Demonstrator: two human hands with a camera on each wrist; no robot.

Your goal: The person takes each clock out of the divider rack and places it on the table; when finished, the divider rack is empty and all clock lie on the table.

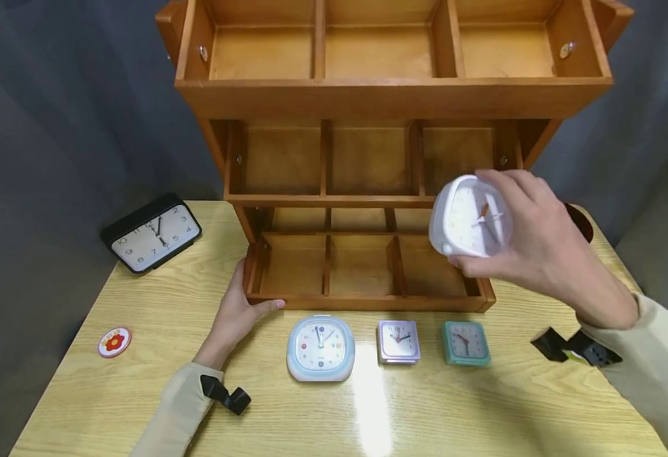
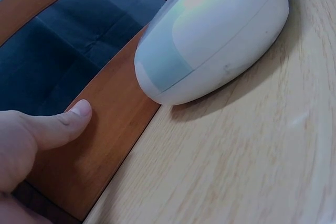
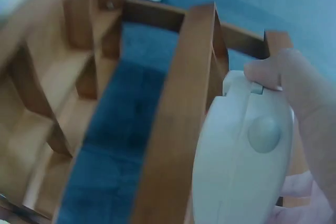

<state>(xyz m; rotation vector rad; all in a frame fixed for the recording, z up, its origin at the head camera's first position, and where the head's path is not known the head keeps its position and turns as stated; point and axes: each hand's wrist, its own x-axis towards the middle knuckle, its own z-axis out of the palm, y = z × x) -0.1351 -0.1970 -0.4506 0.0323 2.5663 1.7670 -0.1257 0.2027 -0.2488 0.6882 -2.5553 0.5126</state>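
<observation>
My right hand (image 1: 539,235) grips a white alarm clock (image 1: 471,216) from its right side, with the thumb below and the fingers above. The clock is tilted in the air before the right compartments of a three-tier wooden rack (image 1: 362,304); motion blurs it slightly. In the right wrist view the white clock (image 3: 241,150) shows a round button on its casing. My left hand (image 1: 233,311) holds the rack's lower left front corner, its thumb (image 2: 63,127) along the front board and its fingers at the side, partly hidden. A light-blue and white clock (image 1: 321,349) lies face up nearby.
A small lilac clock (image 1: 398,341) and a teal clock (image 1: 466,343) lie before the rack. At the left are a black clock (image 1: 153,233) and a round flower patch (image 1: 114,343). A dark round object (image 1: 579,222) is partly hidden behind my right hand.
</observation>
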